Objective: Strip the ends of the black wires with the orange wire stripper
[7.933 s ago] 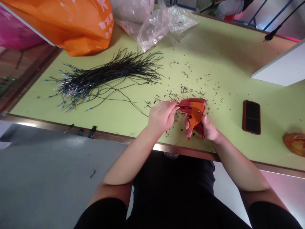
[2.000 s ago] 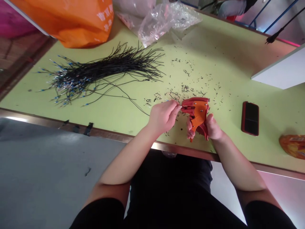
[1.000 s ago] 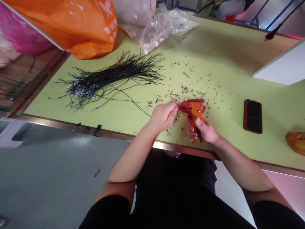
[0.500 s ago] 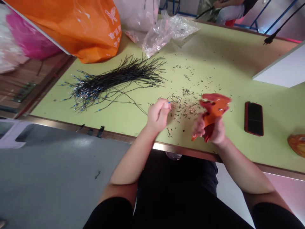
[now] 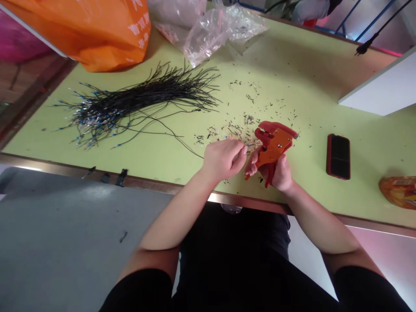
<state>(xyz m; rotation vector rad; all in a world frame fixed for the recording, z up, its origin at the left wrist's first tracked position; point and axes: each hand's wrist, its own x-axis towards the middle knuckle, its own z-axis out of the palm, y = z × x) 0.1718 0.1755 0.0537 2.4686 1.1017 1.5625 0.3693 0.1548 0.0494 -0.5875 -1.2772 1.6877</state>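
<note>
My left hand (image 5: pixel 224 159) is closed in a pinch on a thin black wire with a blue tip, which points toward the tool. My right hand (image 5: pixel 276 170) grips an orange and red wire stripper (image 5: pixel 276 142) by its handles, its jaws facing left beside my left fingertips. A long bundle of black wires (image 5: pixel 143 97) with blue and shiny ends lies on the green table (image 5: pixel 156 160) at the left. Small black and copper-coloured scraps (image 5: pixel 238 130) are scattered around and behind my hands.
An orange bag (image 5: pixel 110 34) and clear plastic bags (image 5: pixel 211 34) stand at the back left. To the right are a phone (image 5: pixel 338 157), an orange container (image 5: pixel 399 191), a white panel (image 5: pixel 383 86) and a black plug (image 5: pixel 364 47). Part of a person (image 5: pixel 310 11) shows behind the table.
The wire stripper has turned and moved left, closer to my left hand. My left hand has rotated, with its knuckles up, and its fingertips have come near the jaws. The view has shifted slightly.
</note>
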